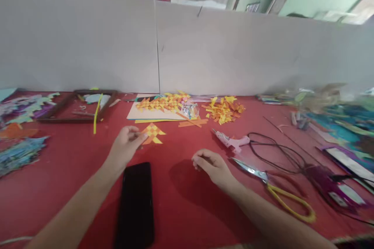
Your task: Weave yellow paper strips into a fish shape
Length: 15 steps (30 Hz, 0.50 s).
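My left hand [126, 146] pinches the edge of a small woven paper piece [153, 133] in orange and yellow that lies on the red table [187, 202]. A black phone [136, 202] lies flat just below that hand. My right hand [210, 165] hovers over the table with its fingers curled in, and nothing shows in them. Yellow-handled scissors [274, 190] lie right of it, and a pink glue gun [232, 141] lies above it.
Several woven pieces [163, 103] rest on a sheet of card at the back, with a heap of orange and yellow paper strips [224, 109] beside them. A dark frame [77, 106] and coloured paper cutouts [20, 151] lie left. Black cables [280, 151] and more paper crowd the right. A grey partition stands behind.
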Available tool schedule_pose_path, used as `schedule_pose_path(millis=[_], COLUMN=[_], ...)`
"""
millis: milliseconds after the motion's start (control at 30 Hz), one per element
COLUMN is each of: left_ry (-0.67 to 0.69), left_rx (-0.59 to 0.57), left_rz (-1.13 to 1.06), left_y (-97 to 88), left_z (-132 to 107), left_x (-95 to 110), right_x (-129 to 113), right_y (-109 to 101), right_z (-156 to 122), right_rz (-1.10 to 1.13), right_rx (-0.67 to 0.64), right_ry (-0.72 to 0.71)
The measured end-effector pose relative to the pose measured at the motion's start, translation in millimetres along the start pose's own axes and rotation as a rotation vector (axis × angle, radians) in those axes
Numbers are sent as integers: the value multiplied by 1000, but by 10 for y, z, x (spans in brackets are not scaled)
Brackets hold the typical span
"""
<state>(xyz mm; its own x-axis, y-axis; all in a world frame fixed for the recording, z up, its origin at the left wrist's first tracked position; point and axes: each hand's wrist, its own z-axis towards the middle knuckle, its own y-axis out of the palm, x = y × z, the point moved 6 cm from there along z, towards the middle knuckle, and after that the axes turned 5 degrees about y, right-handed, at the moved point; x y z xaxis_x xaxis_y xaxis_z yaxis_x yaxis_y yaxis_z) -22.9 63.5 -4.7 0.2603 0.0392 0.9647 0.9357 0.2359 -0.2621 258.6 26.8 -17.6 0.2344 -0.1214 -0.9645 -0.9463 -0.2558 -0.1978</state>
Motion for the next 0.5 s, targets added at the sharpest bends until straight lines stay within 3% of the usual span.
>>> schedule_pose_path(millis=[100,267,367,500], left_ry=[-30,-35,-41,-20], left_rx=[-7,28,-41,-209], left_rz=[238,435,607,948], left_y=[-159,-428,-578,-731], left_z=[184,320,341,336], left_x=[-71,-62,-107,-209], right_x=[39,-64,-209,-182], right_y=[13,-96,-447,-1202], right_z=[11,2,8,80], right_rz=[-40,-259,-547,-974], right_rx=[-6,17,102,260], right_ry=[-20,-137,-234,-135])
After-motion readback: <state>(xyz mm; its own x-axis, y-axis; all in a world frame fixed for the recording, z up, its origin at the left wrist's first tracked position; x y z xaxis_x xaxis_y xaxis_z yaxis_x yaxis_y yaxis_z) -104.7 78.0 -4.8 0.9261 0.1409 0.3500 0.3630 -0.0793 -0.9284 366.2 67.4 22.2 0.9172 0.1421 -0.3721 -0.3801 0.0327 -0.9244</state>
